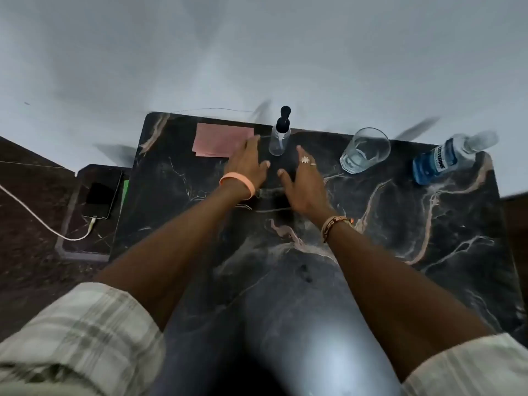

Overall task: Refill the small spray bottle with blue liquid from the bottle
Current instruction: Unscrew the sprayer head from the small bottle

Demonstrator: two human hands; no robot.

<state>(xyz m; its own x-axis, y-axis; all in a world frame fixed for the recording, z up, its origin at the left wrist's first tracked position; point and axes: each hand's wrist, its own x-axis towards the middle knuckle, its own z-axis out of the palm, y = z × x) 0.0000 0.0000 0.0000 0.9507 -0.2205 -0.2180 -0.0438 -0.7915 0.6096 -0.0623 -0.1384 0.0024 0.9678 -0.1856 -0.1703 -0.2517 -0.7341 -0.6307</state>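
Reaching forward over the dark marble table (371, 224), the person has both hands spread and holding nothing. Off the table's left edge a phone (100, 200) lies on a lower ledge with a cable plugged in, and a pink paper (220, 140) lies flat at the far left of the tabletop. The left hand (248, 164) hovers just over that paper's near corner, fingers extended and slightly apart, close beside the small spray bottle (279, 137) but apparently not touching it. The spray bottle stands upright at the far edge, clear, looking empty, with its black pump top in place; it is likely very light and easy to tip, so a hold round the body with one hand while the other twists the top seems wisest. The right hand (303, 181) lies open just this side of it, thumb out, rings showing. Farther right stands a drinking glass (364, 151), fragile and smooth. At the far right corner stands the mouthwash bottle (445, 158), about half full of blue liquid, probably heavier, its plastic sides slick; its label-wrapped middle would give the firmest hold.
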